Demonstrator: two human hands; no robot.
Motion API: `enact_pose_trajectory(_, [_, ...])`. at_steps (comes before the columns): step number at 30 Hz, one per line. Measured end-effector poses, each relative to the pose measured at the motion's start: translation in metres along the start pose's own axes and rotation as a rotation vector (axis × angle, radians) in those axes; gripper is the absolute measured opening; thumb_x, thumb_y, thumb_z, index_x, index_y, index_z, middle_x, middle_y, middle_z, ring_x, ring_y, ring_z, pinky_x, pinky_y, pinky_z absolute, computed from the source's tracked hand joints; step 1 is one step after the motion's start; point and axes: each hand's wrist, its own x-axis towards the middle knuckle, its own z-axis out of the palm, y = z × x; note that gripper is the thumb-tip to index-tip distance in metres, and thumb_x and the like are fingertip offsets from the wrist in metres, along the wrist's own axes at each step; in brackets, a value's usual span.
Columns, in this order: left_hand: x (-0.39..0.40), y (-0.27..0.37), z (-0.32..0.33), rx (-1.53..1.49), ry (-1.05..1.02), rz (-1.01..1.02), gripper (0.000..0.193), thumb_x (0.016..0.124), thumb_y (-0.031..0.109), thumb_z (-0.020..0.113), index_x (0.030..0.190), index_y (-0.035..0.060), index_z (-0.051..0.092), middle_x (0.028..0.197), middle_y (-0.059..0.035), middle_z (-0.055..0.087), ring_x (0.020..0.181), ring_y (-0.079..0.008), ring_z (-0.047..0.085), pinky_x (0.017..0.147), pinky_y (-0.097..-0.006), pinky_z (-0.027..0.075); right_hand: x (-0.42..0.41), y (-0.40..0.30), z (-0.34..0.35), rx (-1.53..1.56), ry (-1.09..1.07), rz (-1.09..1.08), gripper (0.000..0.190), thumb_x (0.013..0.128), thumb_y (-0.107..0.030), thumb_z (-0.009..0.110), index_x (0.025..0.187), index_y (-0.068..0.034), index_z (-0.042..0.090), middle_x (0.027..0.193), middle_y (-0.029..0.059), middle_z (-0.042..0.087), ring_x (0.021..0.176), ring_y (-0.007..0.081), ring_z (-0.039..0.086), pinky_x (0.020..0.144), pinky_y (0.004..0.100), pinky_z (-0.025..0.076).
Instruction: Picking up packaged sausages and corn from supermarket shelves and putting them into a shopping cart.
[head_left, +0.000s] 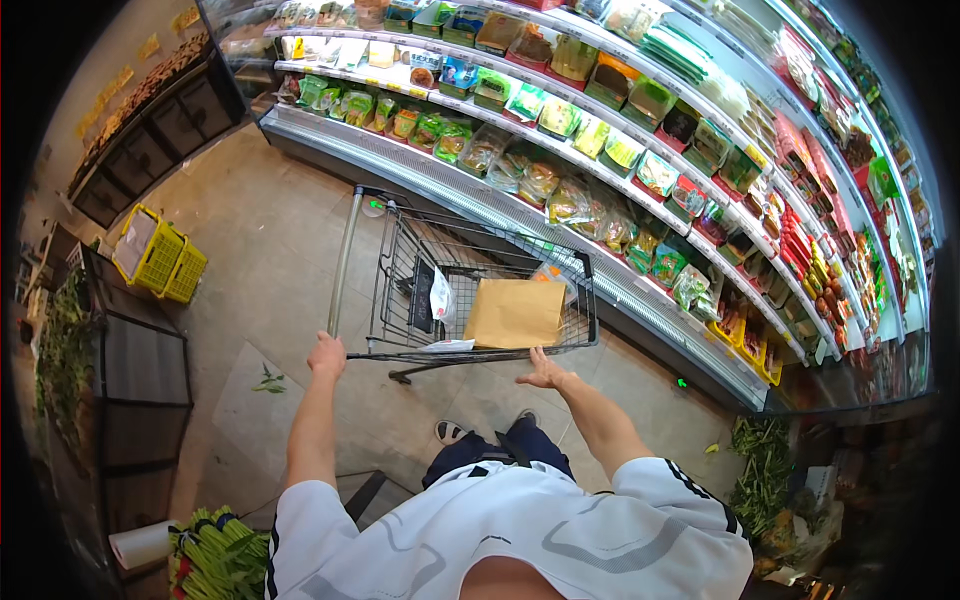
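A metal shopping cart (487, 262) stands sideways before me, its handle bar on the left. My left hand (327, 355) is closed around the near end of that handle bar (345, 262). My right hand (546, 369) touches the cart's near rim with its fingertips, thumb spread, holding nothing that I can see. Inside the basket lie a brown paper package (517, 313), a white plastic bag (441, 296), another white item (448, 346) at the near edge and a clear package with orange (553, 281) at the far right corner.
Beyond the cart curves a refrigerated display (480, 191) with packaged foods. Yellow plastic baskets (166, 255) stand on the left floor beside a produce stand (142, 360). A leafy sprig (270, 381) lies on the tiles. Bundled green vegetables (217, 555) and a white roll (142, 544) are at lower left; more greens (759, 465) at right.
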Motion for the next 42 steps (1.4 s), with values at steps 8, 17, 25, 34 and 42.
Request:
enact_pose_trajectory(8, [0.023, -0.023, -0.007, -0.033, 0.032, -0.014, 0.043, 0.101, 0.04, 0.042, 0.115, -0.0006, 0.041, 0.102, -0.0227, 0.069, 0.094, -0.0366, 0.069, 0.079, -0.046, 0.056, 0.01, -0.025, 0.001, -0.067, -0.038, -0.04, 0.116, 0.072, -0.067, 0.065, 0.151, 0.003, 0.018, 0.158, 0.0288, 0.001, 0.144, 0.0448, 0.02, 0.117, 0.046, 0.025])
enact_pose_trajectory(17, [0.051, -0.048, -0.015, 0.002, 0.004, -0.046, 0.041, 0.102, 0.037, 0.04, 0.119, 0.0007, 0.039, 0.107, -0.0234, 0.067, 0.099, -0.0364, 0.068, 0.081, -0.0499, 0.054, 0.038, -0.041, 0.013, -0.052, 0.001, -0.177, 0.117, 0.068, -0.067, 0.071, 0.149, 0.005, 0.025, 0.155, 0.033, -0.009, 0.139, 0.0477, 0.03, 0.116, 0.0446, 0.028])
enact_pose_trajectory(25, [0.087, -0.068, -0.037, 0.025, 0.001, -0.041, 0.041, 0.101, 0.038, 0.041, 0.116, -0.0004, 0.04, 0.107, -0.0261, 0.067, 0.101, -0.0413, 0.066, 0.086, -0.0511, 0.052, 0.047, -0.077, -0.016, -0.083, 0.06, -0.239, 0.107, 0.075, -0.062, 0.067, 0.15, 0.001, 0.025, 0.156, 0.0338, -0.002, 0.135, 0.0504, 0.034, 0.112, 0.0459, 0.034])
enact_pose_trajectory(34, [0.121, -0.08, -0.065, 0.02, -0.031, -0.099, 0.043, 0.101, 0.04, 0.041, 0.114, -0.0009, 0.04, 0.108, -0.0279, 0.066, 0.103, -0.043, 0.064, 0.088, -0.0515, 0.05, 0.063, -0.103, -0.017, 0.005, 0.08, -0.269, 0.1, 0.076, -0.054, 0.067, 0.152, -0.005, 0.024, 0.16, 0.0231, 0.004, 0.131, 0.049, 0.04, 0.11, 0.0518, 0.034])
enact_pose_trajectory(42, [0.155, -0.088, -0.095, 0.014, -0.047, -0.092, 0.045, 0.1, 0.041, 0.04, 0.114, -0.0023, 0.041, 0.109, -0.0295, 0.065, 0.104, -0.0443, 0.063, 0.09, -0.0521, 0.049, 0.078, -0.164, -0.025, 0.04, 0.25, -0.191, 0.088, 0.078, -0.039, 0.07, 0.146, 0.002, 0.033, 0.154, 0.0305, 0.019, 0.116, 0.0483, 0.054, 0.1, 0.0477, 0.045])
